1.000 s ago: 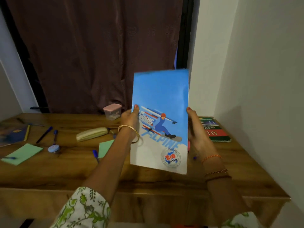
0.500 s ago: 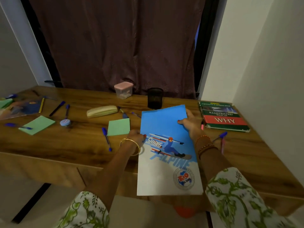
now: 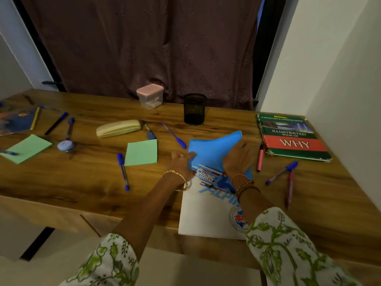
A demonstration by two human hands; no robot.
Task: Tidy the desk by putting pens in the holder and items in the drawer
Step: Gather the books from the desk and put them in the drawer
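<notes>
On the desk [image 3: 61,182] near its front edge lies a blue-and-white notebook [image 3: 208,207], long axis running away from the person, far end bowed up. Left hand [image 3: 182,162] pinches its edge; right hand [image 3: 237,159] presses flat on it, open. Pens lie scattered around.

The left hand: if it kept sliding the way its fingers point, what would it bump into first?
The left hand points right, pinching the blue notebook. Going on, it would probably meet the right hand first.
</notes>
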